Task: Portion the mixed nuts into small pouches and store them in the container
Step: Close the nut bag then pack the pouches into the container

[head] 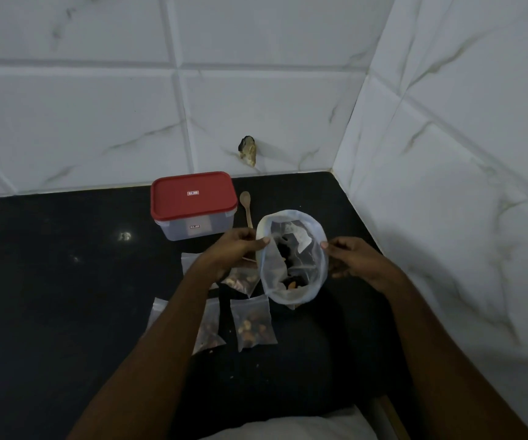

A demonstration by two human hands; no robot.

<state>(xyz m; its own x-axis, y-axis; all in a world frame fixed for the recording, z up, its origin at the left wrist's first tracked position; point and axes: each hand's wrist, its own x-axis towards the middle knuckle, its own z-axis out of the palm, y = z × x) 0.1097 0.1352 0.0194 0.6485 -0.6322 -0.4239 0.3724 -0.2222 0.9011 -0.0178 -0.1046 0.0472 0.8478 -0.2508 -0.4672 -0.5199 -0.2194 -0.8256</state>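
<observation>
White marble-look wall tiles (256, 100) meet in a corner behind the black countertop (49, 281) where we work. At the far side stands the clear storage container (199, 228) with its red lid (192, 195) still shut, a wooden spoon (246, 206) just to its right. Nearer, we hold the large plastic bag (291, 258) upright, our left hand (237, 249) pinching its left rim and our right hand (354, 258) pinching the right, mouth spread open; few mixed nuts (289, 284) remain at its bottom. Filled small pouches (253, 323) lie near us, left of the bag. If either pinch slips, we judge the thin bag could collapse and spill nuts across the counter.
</observation>
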